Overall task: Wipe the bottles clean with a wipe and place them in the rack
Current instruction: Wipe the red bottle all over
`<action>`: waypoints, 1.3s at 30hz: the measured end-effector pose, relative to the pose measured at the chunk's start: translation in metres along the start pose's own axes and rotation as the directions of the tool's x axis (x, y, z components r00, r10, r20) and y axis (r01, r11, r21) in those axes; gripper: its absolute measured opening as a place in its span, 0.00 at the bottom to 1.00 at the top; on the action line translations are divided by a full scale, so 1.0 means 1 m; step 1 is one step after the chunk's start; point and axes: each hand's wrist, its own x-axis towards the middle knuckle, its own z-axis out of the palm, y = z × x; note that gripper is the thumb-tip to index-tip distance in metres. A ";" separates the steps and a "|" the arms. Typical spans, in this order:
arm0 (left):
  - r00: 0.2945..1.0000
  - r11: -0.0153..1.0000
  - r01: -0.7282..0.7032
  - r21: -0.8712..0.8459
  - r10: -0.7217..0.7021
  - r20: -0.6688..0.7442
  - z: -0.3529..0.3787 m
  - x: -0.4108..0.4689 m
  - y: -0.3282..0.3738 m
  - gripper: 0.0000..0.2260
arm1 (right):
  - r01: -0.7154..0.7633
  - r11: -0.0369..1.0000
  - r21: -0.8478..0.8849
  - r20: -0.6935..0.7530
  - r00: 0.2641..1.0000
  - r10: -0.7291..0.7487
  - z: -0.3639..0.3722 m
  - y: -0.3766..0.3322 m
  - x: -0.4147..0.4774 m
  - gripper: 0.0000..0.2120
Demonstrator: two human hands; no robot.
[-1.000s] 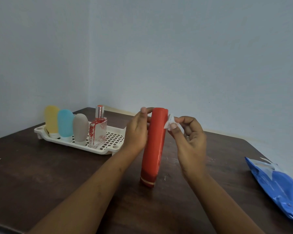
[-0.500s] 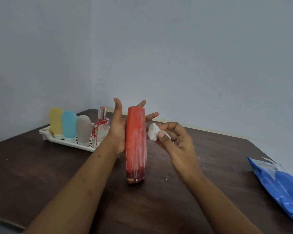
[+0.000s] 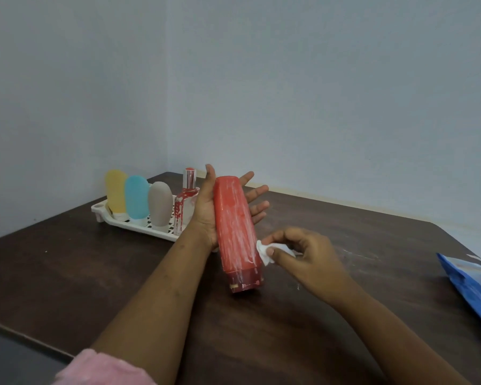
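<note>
A tall red bottle point(image 3: 237, 232), streaked with white, lies tilted on the flat palm of my left hand point(image 3: 206, 209), cap end down and toward me. The fingers of that hand are straight behind the bottle. My right hand point(image 3: 303, 254) pinches a small crumpled white wipe point(image 3: 265, 252) against the bottle's lower right side. A white perforated rack point(image 3: 139, 226) stands at the back left of the table. It holds a yellow bottle point(image 3: 115, 193), a blue bottle point(image 3: 136, 198), a grey bottle point(image 3: 159, 205) and a clear perfume bottle point(image 3: 186, 202) smeared with red.
The dark brown table point(image 3: 95, 273) shows white smears to the right of my hands. A blue wipe packet point(image 3: 472, 287) lies at the right edge. Walls close in behind the rack and table. A pink sleeve point(image 3: 103, 368) shows at the bottom.
My left hand opened from gripping the bottle's top to holding it on a flat palm. The bottle tipped back, and my right hand carried the wipe down from the top to the lower side.
</note>
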 end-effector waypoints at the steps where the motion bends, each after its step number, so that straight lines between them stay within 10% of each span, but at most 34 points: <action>1: 1.000 1.000 -0.006 -0.002 0.006 -0.016 0.000 0.001 -0.001 0.49 | 0.003 1.000 -0.025 -0.004 1.000 -0.003 -0.002 0.001 -0.001 0.07; 14: 1.000 1.000 -0.005 0.007 0.005 -0.028 0.006 0.008 -0.005 0.43 | 0.356 0.861 -0.364 0.242 0.929 -0.282 0.014 -0.015 -0.030 0.09; 33: 0.996 0.999 -0.049 0.007 0.049 -0.071 0.006 0.006 -0.008 0.42 | 0.489 0.736 -0.468 0.333 0.869 -0.365 0.024 -0.017 -0.025 0.08; 39: 0.994 0.998 -0.060 0.001 0.059 -0.091 0.007 0.003 -0.008 0.42 | 0.349 0.857 -0.379 0.203 0.935 -0.291 0.011 -0.009 -0.024 0.09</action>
